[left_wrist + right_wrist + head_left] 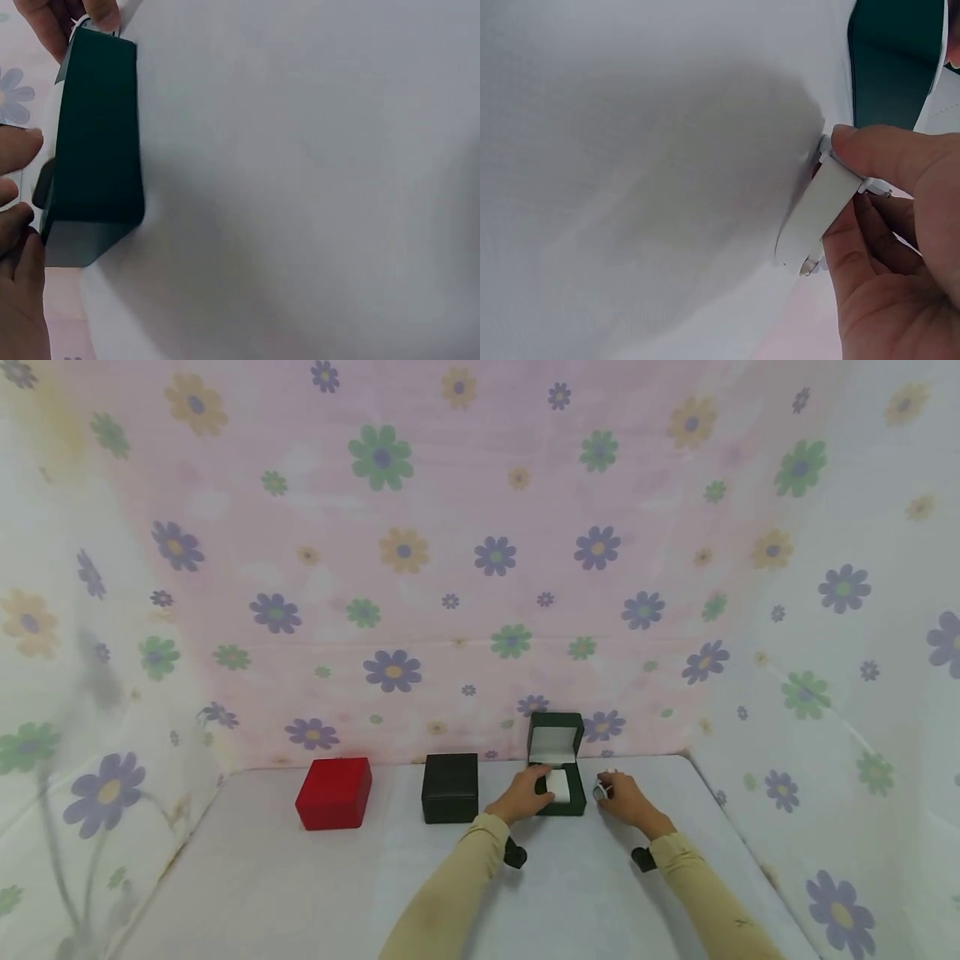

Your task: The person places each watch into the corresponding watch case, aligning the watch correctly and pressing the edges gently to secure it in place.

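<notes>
A dark green watch box [572,802] stands with its lid raised, showing a white cushion [558,786] inside. My left hand [517,796] is at the box's left side, thumb and fingers bent over its edge beside the cushion; the wrist view cuts off part of this hand [22,277]. Just right of the box, my right hand [626,799] pinches a wristwatch [599,792] between thumb and fingers. Its white strap [821,206] shows in the right wrist view, low over the table, with the thumb on the near edge.
A closed black box [450,789] stands left of the green one, and a closed red box [334,793] farther left. All sit toward the back of the white-covered table [300,893]. Flower-printed cloth [465,510] hangs behind and at both sides.
</notes>
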Motion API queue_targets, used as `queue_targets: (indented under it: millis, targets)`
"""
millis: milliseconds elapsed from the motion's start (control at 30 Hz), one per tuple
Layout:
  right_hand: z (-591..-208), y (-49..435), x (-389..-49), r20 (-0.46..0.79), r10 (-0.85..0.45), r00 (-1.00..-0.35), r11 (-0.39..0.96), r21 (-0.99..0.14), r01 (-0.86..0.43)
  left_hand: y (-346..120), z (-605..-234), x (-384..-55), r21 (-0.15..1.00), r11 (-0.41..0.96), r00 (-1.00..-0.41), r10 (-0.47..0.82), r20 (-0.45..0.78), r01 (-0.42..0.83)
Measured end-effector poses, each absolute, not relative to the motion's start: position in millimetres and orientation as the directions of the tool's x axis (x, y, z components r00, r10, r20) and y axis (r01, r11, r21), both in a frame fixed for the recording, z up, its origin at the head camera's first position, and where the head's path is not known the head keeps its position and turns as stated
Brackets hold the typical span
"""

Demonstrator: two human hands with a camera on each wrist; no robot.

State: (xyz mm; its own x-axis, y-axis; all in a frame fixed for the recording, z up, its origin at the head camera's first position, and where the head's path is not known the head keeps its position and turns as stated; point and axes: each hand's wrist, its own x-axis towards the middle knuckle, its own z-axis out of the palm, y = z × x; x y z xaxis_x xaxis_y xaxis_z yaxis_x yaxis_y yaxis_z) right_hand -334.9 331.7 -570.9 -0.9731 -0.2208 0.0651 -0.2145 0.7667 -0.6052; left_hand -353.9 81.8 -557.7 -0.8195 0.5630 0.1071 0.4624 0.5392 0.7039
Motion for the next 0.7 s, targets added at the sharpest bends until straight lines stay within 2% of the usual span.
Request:
queue_targets:
  millis: [300, 567, 700]
  targets:
    - [-568.8, 330.2, -336.8, 0.044, -0.212, -0.976, 0.766, -0.612, -0.194, 89.7, -554.5, -361.8, 0.581, 0.687, -0.854, 0.519, 0.027, 0.436]
    - [-571.8, 332.2, -337.6, 0.114, -0.214, -0.970, 0.731, -0.640, -0.236, 97.1, -542.0, -355.6, 0.497, 0.748, -0.864, 0.503, 0.008, 0.439]
    - [-577.4, 334.4, -335.9, 0.155, -0.208, -0.966, 0.720, -0.644, -0.258, 99.6, -546.2, -357.4, 0.490, 0.740, -0.861, 0.506, 0.043, 0.460]
